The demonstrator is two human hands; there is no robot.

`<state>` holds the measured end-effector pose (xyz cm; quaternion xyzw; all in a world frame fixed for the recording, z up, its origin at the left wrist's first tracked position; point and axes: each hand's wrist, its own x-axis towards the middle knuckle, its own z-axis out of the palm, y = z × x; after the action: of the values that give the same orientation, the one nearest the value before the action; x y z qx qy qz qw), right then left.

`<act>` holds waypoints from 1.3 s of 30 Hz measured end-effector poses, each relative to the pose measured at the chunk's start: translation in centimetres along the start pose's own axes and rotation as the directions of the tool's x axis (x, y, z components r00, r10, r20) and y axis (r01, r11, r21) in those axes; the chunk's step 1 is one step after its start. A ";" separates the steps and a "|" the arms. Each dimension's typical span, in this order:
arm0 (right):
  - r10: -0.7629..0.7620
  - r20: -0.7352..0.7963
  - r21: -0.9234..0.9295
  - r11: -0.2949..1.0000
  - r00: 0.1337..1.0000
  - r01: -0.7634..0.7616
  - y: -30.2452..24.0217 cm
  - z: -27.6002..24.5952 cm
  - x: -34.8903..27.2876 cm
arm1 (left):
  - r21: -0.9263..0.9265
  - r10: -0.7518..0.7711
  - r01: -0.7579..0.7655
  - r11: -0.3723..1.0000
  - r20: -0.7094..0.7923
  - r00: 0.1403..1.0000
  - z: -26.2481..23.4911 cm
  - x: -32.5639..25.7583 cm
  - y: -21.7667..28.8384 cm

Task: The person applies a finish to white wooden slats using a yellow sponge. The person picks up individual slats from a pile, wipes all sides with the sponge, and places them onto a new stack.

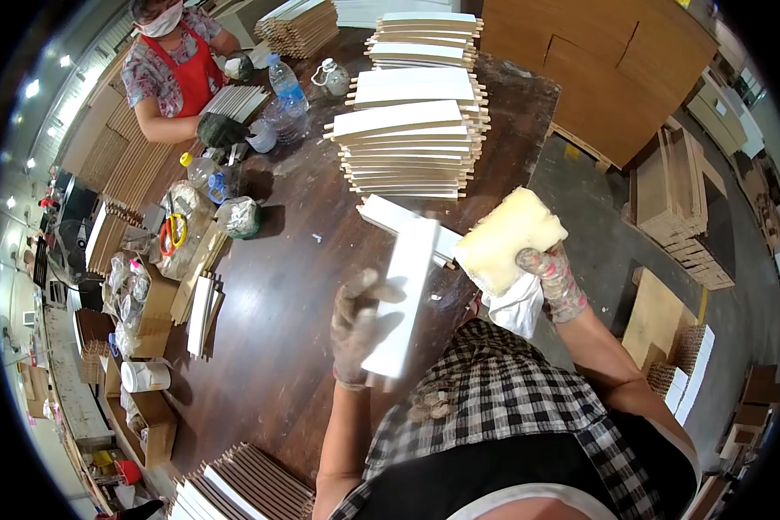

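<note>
My left hand [348, 334], in a soiled glove, grips a narrow white board [407, 295] by its left side, tilted over the table and a little blurred. In my gloved right hand [553, 282] is a thick, pale yellow sponge [511, 241], with a bunched white cloth [517, 305] hanging under it. Behind the held board, another white slat with wooden pegs at its end [381, 211] lies on the table. Beyond it rises a tall stack of white slats with pegged ends [407, 130].
The dark brown table [269, 364] holds more slats [243, 485] near its front. Bottles [286, 85], a jar [238, 217], scissors [173, 230] and a white tub [146, 376] stand left. A co-worker in a red apron [195, 78] handles slats across the table. Cartons [581, 69] and board stacks [680, 204] stand right.
</note>
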<state>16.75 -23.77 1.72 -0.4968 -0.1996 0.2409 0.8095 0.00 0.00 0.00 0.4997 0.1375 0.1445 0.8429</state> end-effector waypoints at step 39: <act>-0.075 0.016 -0.310 0.948 0.997 0.077 -2.4 2.8 5.3 | 0.273 0.027 -0.005 0.962 -0.076 0.997 5.4 0.2 1.0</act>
<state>19.86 -19.61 5.53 -0.6093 -0.2557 0.1763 0.7296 2.11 -3.76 3.39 0.6059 0.1854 0.1508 0.7588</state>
